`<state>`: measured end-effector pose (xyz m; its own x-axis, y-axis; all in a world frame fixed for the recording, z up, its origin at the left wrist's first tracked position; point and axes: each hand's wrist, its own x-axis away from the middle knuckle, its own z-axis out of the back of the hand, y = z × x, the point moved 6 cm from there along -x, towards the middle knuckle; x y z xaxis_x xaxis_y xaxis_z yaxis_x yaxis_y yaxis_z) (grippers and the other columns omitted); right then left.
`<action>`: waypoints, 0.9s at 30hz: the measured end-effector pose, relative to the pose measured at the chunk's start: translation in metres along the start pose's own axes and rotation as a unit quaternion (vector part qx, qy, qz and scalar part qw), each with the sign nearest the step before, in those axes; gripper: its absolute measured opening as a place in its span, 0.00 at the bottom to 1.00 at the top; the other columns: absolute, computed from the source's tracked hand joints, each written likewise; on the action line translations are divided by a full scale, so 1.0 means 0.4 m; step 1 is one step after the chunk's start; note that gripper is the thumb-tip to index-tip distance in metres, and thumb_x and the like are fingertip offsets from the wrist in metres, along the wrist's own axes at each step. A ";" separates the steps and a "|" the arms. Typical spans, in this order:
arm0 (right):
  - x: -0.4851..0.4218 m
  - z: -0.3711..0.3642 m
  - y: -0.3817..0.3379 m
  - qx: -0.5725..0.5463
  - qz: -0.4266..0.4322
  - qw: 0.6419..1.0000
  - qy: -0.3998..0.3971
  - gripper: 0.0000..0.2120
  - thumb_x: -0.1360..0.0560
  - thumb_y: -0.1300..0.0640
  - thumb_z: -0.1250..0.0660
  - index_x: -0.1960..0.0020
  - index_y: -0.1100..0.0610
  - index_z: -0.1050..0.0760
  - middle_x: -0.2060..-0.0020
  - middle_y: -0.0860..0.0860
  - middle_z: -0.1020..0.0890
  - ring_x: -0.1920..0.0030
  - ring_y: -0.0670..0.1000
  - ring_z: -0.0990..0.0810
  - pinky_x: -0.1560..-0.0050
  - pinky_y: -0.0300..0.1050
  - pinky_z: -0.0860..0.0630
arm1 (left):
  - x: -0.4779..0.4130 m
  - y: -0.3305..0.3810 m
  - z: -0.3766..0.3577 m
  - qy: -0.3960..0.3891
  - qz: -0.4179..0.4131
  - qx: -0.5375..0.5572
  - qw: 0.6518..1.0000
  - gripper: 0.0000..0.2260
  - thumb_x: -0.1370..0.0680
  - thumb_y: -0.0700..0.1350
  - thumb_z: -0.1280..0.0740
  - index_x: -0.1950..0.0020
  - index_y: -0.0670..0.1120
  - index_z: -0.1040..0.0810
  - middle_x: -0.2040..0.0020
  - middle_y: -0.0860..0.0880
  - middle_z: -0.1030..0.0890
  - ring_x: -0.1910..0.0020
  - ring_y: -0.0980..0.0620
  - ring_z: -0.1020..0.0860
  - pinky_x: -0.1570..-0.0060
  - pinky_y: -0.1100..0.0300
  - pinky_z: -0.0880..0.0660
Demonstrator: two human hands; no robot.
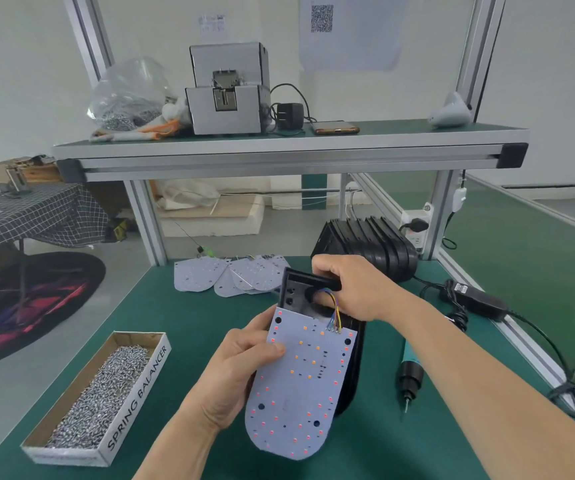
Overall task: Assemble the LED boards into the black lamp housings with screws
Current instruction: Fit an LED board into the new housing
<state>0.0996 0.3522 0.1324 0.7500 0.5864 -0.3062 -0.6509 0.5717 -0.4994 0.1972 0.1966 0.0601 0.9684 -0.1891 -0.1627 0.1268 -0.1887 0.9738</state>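
Observation:
My left hand (244, 372) pinches the left edge of a white LED board (299, 389) dotted with red and orange LEDs, thumb on top. The board lies tilted over a black lamp housing (296, 292), covering its lower part. Coloured wires (334, 310) run from the board's top edge into the housing. My right hand (351, 289) grips the housing's far rim, fingers curled over its top edge. A cardboard box of screws (99, 396) sits at the left. An electric screwdriver (409, 375) lies on the mat to the right.
Several spare LED boards (230, 277) lie fanned out at the back of the green mat (182, 317). A stack of black housings (369, 247) stands behind my right hand. A power adapter (476, 301) and cables run along the right edge. A shelf (279, 147) holds a screw feeder.

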 end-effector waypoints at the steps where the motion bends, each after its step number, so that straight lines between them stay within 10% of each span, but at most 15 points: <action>1: -0.003 0.003 0.002 0.012 -0.002 1.000 0.000 0.18 0.27 0.60 0.26 0.64 0.52 0.36 0.69 0.49 0.29 0.64 0.53 0.34 0.60 0.53 0.30 | -0.002 0.001 0.000 -0.004 -0.003 -0.012 1.000 0.16 0.31 0.48 0.29 0.57 0.33 0.15 0.33 0.50 0.22 0.32 0.48 0.24 0.39 0.49 0.27; 14: 0.025 -0.012 0.016 -0.091 0.030 0.994 0.044 0.06 0.23 0.56 0.26 0.48 0.56 0.18 0.55 0.52 0.18 0.54 0.53 0.20 0.49 0.49 0.24 | -0.022 -0.010 0.045 -0.001 0.026 0.006 1.000 0.14 0.32 0.45 0.28 0.59 0.33 0.15 0.34 0.47 0.21 0.36 0.45 0.22 0.43 0.49 0.25; 19: 0.020 -0.009 0.006 -0.038 0.045 0.996 0.062 0.05 0.25 0.64 0.28 0.52 0.58 0.22 0.59 0.53 0.23 0.60 0.52 0.26 0.54 0.51 0.27 | -0.032 0.003 0.021 -0.023 0.001 0.005 1.000 0.08 0.31 0.45 0.29 0.67 0.44 0.14 0.33 0.53 0.21 0.36 0.51 0.21 0.49 0.59 0.23; 27: 0.001 -0.012 0.015 0.053 -0.006 0.996 0.067 0.09 0.26 0.59 0.31 0.51 0.52 0.31 0.61 0.47 0.24 0.58 0.55 0.27 0.57 0.55 0.26 | -0.058 -0.010 0.030 0.003 0.013 -0.001 1.000 0.18 0.33 0.46 0.28 0.59 0.29 0.18 0.33 0.49 0.22 0.31 0.42 0.25 0.39 0.44 0.26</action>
<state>0.0965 0.3531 0.1252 0.7626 0.5015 -0.4086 -0.6447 0.6402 -0.4177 0.1717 0.1900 0.0581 0.9727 -0.1877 -0.1369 0.1026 -0.1817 0.9780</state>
